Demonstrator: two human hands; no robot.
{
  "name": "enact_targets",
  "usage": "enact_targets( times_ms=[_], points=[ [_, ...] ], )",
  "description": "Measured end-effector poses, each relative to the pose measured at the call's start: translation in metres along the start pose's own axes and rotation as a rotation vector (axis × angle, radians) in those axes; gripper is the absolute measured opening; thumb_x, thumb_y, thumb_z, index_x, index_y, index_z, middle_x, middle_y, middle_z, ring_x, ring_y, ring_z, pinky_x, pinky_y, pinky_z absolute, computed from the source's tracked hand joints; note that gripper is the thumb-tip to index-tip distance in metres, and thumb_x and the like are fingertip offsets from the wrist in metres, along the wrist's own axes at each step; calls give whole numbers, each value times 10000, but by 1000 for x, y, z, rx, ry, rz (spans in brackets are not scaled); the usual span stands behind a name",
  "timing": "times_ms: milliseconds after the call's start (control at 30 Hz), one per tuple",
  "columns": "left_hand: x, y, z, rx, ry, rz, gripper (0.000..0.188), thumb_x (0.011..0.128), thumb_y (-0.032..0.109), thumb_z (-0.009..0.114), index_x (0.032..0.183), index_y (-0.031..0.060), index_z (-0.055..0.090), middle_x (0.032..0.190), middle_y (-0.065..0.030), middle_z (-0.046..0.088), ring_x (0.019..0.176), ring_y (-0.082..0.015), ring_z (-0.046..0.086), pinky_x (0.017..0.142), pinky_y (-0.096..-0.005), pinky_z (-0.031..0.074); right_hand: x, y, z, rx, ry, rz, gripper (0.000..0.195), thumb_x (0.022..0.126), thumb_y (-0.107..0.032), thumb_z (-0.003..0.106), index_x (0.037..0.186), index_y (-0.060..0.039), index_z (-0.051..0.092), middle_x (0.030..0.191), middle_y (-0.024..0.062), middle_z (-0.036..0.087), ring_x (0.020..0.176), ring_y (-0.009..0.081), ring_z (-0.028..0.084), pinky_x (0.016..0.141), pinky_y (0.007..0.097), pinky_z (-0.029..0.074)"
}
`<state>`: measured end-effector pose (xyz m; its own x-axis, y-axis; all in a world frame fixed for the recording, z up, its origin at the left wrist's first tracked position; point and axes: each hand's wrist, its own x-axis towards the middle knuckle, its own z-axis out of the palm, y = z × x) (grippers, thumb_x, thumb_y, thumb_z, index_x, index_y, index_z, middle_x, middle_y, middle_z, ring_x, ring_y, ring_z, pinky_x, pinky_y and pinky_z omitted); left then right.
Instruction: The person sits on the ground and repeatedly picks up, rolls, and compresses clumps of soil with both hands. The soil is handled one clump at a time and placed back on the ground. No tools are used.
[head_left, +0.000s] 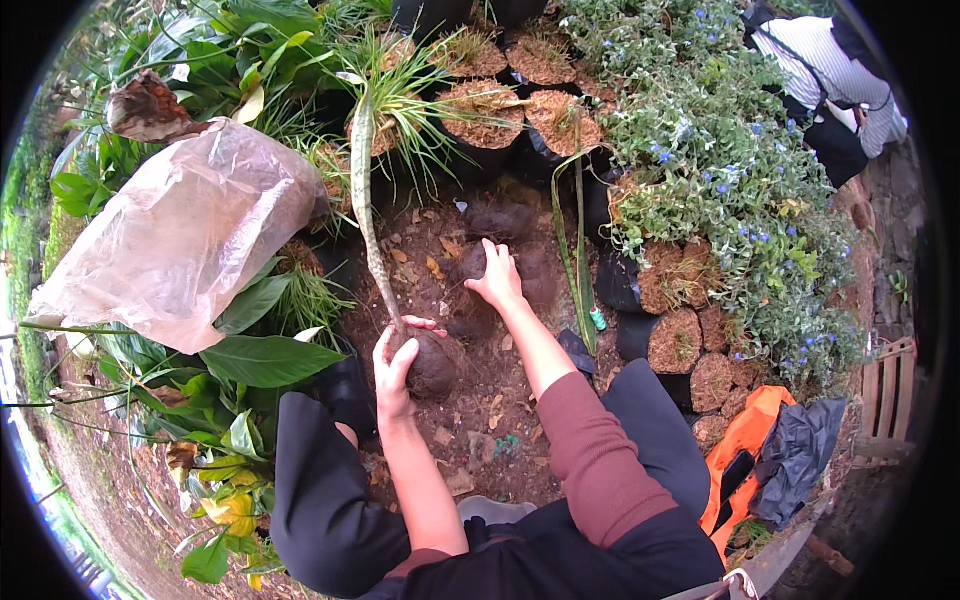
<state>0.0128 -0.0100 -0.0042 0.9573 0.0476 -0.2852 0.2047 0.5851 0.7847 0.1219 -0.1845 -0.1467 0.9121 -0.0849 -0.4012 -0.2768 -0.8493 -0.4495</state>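
My left hand (397, 367) is closed around a dark brown soil ball (433, 364). A long mottled snake plant leaf (364, 165) rises from this ball and leans away from me. Thumb and fingers apart, my right hand (496, 279) is at the side of another dark soil ball (472, 264) on the ground. Whether it presses on that ball is hard to see. More soil balls lie just beyond, one of them (499, 217) at the back. To the right, a narrow green leaf (581, 255) stands beside a spool of green thread (598, 318).
Potted grass (480, 112) in black bags borders the far side. A blue-flowering shrub (720, 172) fills the right, with a person (832, 75) beyond. On the left, a clear plastic bag (180, 232) covers broad leaves. An orange cloth (746, 450) with a phone lies at lower right.
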Motion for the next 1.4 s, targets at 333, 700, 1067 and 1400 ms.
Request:
enact_targets(
  times_ms=[333,700,1067,1400],
  points=[
    [-3,-2,3,-108,8,-8,313,795,123,586,1057,-35,517,1008,-141,588,924,-265,610,853,-379,475,-13,37,-1,363,257,-117,785,538,-238,838,1211,-55,479,1162,188,540,1094,330,528,937,401,440],
    [-4,-3,5,-149,25,-2,306,807,131,587,1056,-34,522,1006,-138,588,929,-264,610,847,-376,480,-41,42,-3,98,225,-117,893,539,-218,847,1297,-74,400,1250,190,350,1162,355,397,959,421,400],
    [-3,-6,7,-140,45,-18,298,812,131,583,1053,-36,526,1001,-131,590,924,-254,616,835,-359,483,-33,49,2,434,330,-149,554,654,-225,801,1109,-47,539,1068,156,598,1002,318,584,871,382,463],
    [-3,-6,9,-168,48,-33,292,808,122,584,1049,-32,527,1013,-137,588,932,-255,613,830,-367,487,-22,73,16,847,291,-28,474,699,-188,796,1087,0,600,988,136,656,942,193,610,842,325,474]
  ],
)
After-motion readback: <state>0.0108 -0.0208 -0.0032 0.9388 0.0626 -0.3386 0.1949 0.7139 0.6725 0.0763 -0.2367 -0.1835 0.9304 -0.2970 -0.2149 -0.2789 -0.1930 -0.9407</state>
